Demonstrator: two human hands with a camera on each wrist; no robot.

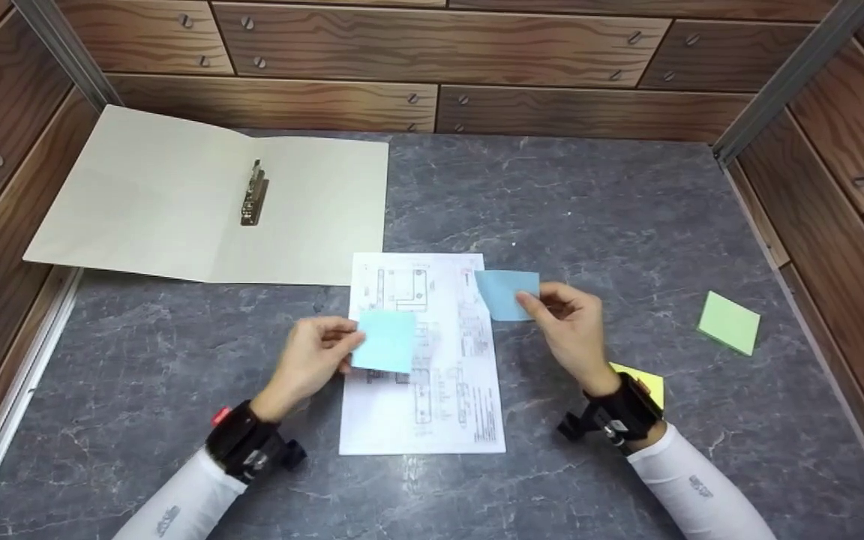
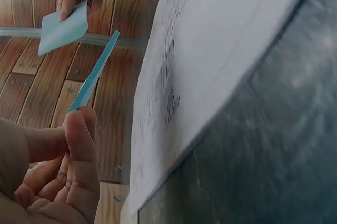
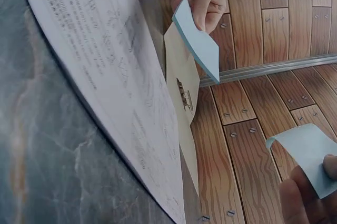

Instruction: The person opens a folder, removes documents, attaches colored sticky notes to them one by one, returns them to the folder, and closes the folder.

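My left hand pinches a light blue sticky note pad by its left side, thumb on top. Seen edge-on in the left wrist view, the pad has some thickness. Between thumb and fingers, my right hand pinches a single blue sticky note, whose free end curls in the right wrist view. Both are held above a printed sheet with technical drawings, lying on the dark table. The note overlaps the sheet's right edge in the head view; the pad covers part of its drawings.
An open cream folder with a metal clip lies at the back left, touching the sheet's top. At the right lie a green sticky note pad and a yellow one, partly hidden by my right wrist. Wood-patterned walls enclose the table.
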